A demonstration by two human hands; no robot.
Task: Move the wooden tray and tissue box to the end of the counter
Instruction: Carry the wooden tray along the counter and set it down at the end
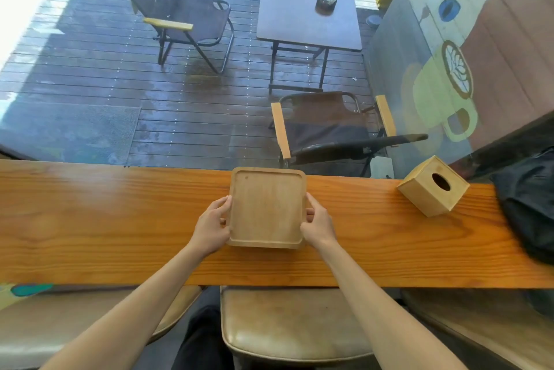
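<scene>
The dark bag [527,207] is cut off at the right edge.

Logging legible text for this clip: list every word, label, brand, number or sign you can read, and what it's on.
None readable.
Wooden tray: plain wood, no marking.
Tissue box: no label visible.
Window decals: coffee cup pictures only, no lettering.
Black bag: no text discernible.

Both bare forearms reach forward, left hand [211,227] and right hand [318,224] curled inward, palms facing, fingers clamped.
</scene>
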